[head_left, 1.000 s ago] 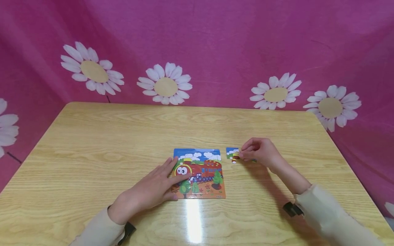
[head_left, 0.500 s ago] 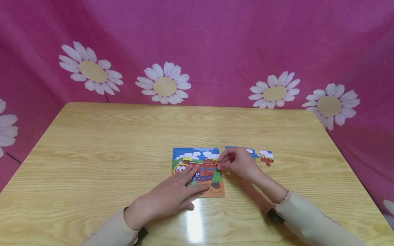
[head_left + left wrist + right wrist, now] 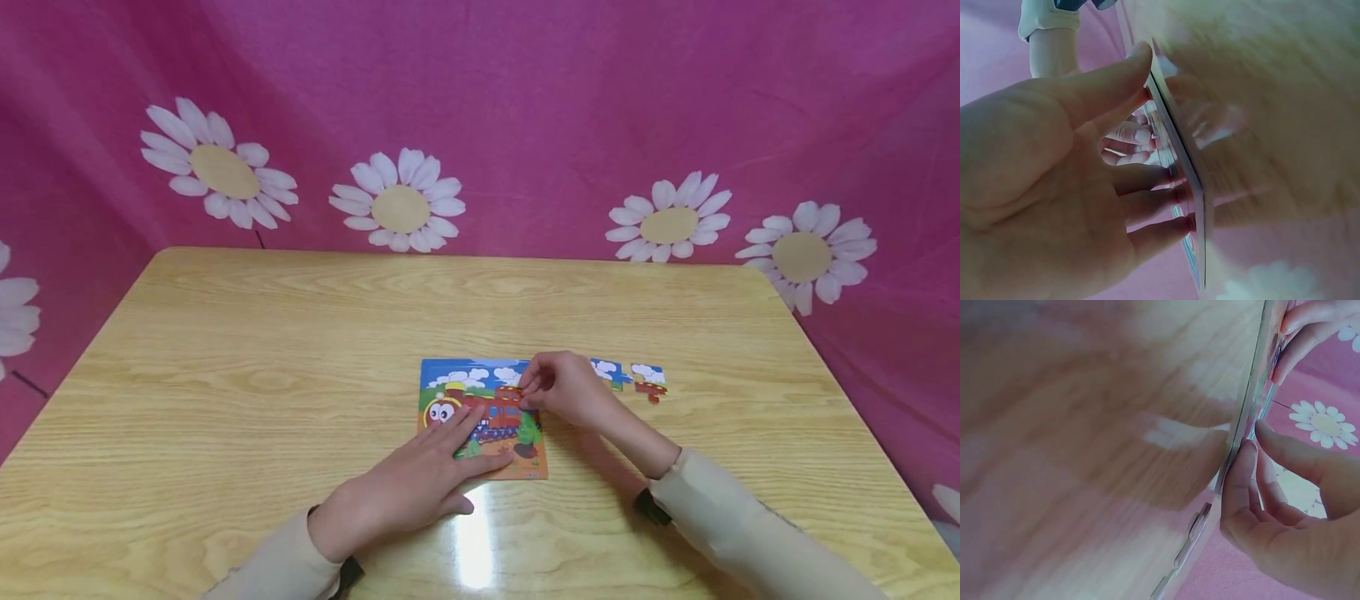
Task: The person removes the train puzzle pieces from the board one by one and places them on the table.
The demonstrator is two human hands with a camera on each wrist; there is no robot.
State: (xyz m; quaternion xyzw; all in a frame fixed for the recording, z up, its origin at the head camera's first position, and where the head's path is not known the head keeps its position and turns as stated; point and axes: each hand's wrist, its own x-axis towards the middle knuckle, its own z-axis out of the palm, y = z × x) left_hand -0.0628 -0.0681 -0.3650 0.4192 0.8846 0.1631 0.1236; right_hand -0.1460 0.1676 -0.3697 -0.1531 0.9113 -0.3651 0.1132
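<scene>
A jigsaw puzzle (image 3: 480,375) with a red cartoon train on it lies flat on the table, its thin edge seen in the left wrist view. My left hand (image 3: 420,475) rests on its lower part with straight, spread fingers. At the puzzle's upper right edge, my right hand (image 3: 570,387) pinches the rim between thumb and curled fingers; the fingertips cover whatever piece is there. Just right of that hand lie two loose puzzle pieces: a blue one with a cloud (image 3: 608,372), and one with clouds and red carriage roof (image 3: 649,379).
The wooden table (image 3: 300,333) stretches out on all sides of the puzzle. A pink curtain (image 3: 525,100) with white daisies hangs behind its far edge. Dark wrist cameras sit at both cuffs.
My right hand has moved left from the loose pieces to the puzzle's right edge, then slightly upward. Another loose piece now shows at the right. My left hand has slid right across the puzzle.
</scene>
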